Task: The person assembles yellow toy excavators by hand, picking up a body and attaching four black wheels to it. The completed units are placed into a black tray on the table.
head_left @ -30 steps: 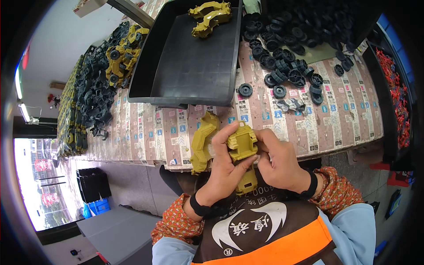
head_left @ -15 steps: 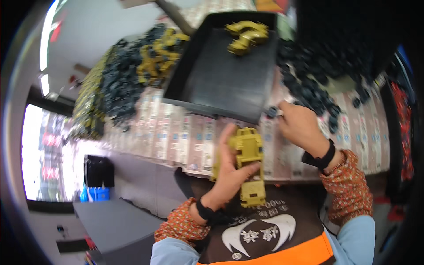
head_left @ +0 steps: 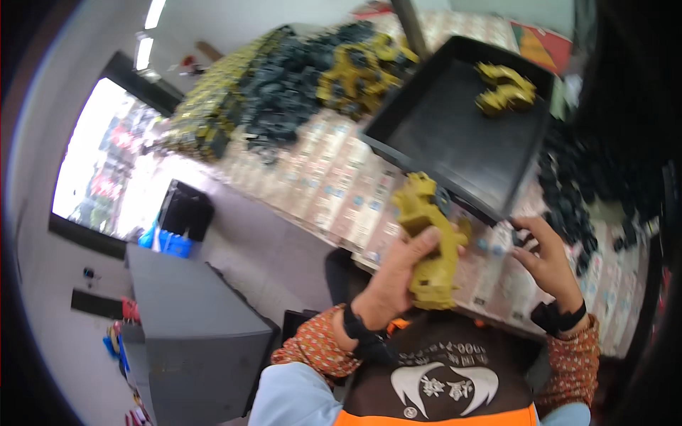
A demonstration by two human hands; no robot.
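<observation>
My left hand is closed round a long yellow plastic part, shaped like a toy vehicle chassis with arched cut-outs. It is held tilted above the table's near edge. A dark round piece like a wheel shows at the part's upper right side; whether it is fitted there I cannot tell. To the right, apart from the yellow part, my right hand pinches a small dark piece, probably a wheel, mostly covered by the fingers. Just beyond both hands lies a black tray holding a few yellow parts.
Dark small pieces are heaped right of the tray. At the far left lie loose yellow parts, a dark pile and rows of yellow-and-black pieces. A grey cabinet stands left, below the table.
The view has swung, so the table and tray appear farther right and tilted. My left hand has turned the yellow part onto its side. The right hand's fingers still pinch a small dark piece.
</observation>
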